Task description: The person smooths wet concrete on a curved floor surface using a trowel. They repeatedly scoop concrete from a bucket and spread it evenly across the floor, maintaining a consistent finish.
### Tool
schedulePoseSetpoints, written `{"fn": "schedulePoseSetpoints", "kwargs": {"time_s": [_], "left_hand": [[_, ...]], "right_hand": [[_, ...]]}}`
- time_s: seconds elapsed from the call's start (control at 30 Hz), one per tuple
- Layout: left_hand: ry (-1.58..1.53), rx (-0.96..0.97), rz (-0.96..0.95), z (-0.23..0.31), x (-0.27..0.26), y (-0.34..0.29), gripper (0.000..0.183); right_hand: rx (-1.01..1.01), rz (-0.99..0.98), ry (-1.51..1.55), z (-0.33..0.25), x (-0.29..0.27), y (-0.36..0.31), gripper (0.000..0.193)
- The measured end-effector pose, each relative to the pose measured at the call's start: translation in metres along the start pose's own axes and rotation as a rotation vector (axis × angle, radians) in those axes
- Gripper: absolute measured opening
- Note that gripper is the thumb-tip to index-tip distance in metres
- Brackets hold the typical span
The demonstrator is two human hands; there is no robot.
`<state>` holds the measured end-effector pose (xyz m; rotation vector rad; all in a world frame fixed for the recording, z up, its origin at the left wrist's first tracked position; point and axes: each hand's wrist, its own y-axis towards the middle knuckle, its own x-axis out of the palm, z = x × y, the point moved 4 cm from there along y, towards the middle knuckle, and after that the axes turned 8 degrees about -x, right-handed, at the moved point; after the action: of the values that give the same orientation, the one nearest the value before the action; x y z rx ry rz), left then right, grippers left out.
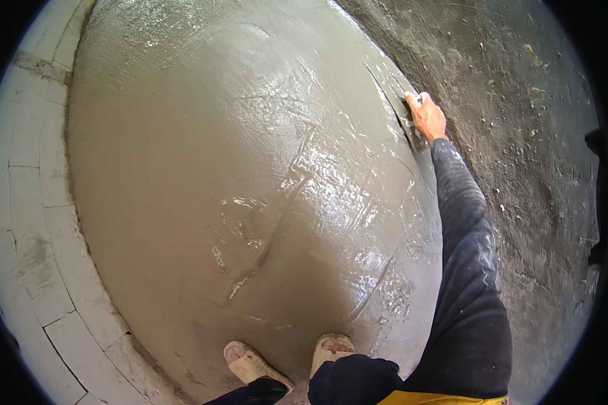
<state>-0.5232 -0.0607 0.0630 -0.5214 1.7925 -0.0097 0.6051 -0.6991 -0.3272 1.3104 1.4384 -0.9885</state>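
My right hand (427, 118) is closed around the handle of a long, thin finishing trowel (390, 91). The handle itself is mostly hidden by my fingers. The blade lies on the right edge of a slab of wet grey cement (162, 175), one long side showing as a dark line. Streaks, ridges and shiny watery patches mark the cement's middle and right side. My right arm reaches far forward in a dark, cement-smudged sleeve. My left hand is out of the picture.
Pale blocks form a wall (30, 192) along the left side. Rough, crumbly ground (520, 148) borders the slab on the right. My feet, in beige slippers (253, 364), stand at the near end of the slab.
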Motion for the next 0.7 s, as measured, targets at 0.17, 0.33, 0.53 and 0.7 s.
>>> {"fn": "schedulePoseSetpoints", "kwargs": {"time_s": [0.17, 0.33, 0.53, 0.7], "left_hand": [[-0.083, -0.03, -0.069, 0.025, -0.003, 0.027, 0.056], [-0.178, 0.188, -0.157, 0.069, 0.007, 0.029, 0.054], [-0.342, 0.303, -0.166, 0.203, 0.002, 0.001, 0.041], [-0.272, 0.673, -0.214, 0.349, -0.027, -0.088, 0.052]], "right_hand": [[0.093, -0.141, 0.221, 0.001, 0.015, -0.029, 0.072], [0.19, -0.061, 0.273, 0.026, 0.001, -0.064, 0.069], [0.069, -0.188, 0.279, -0.01, 0.014, -0.072, 0.083], [-0.102, -0.328, 0.391, -0.115, 0.033, -0.121, 0.09]]}}
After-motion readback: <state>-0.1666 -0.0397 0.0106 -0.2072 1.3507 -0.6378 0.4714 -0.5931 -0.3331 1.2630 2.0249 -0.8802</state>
